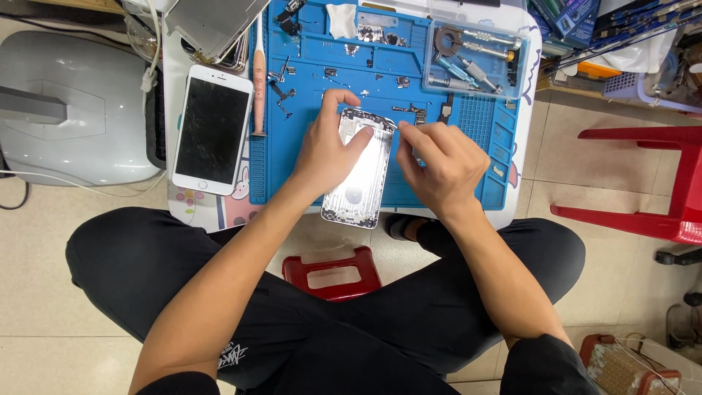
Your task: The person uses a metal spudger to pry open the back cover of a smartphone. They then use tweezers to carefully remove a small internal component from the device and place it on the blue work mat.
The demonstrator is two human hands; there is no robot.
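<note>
Tiled floor w/ a small white table (523, 192) set low on it, a blue work mat (468, 117) covering most of the top. On the mat, right in front of the person, lies an opened silver phone shell (362, 186), inside facing up, its lower end reaching past the table's near edge.

Left hand (327, 150) lies over the shell's left side: thumb (360, 137) across the upper part of the shell, forefinger curled over the top left corner, fingers bent & spread, pressing the shell rather than wrapped round it. Right hand (439, 164) sits just beside the shell's right edge, forefinger & thumb brought together at the top right corner; can't tell if sth tiny is pinched between the tips. So the shell lies between both hands, under the left fingers, touching the right fingertips at the corner.

Further out: small screws & dark parts (285, 80) scattered on the mat above the hands, a clear plastic box (475, 55) w/ screwdriver bits top right, a pink-handled tool (259, 80) along the mat's left edge, a white phone w/ cracked screen (212, 130) left of the mat. Grey machine (73, 110) far left, red stool (333, 272) under the table between the crossed legs, red chair (643, 179) at right
</note>
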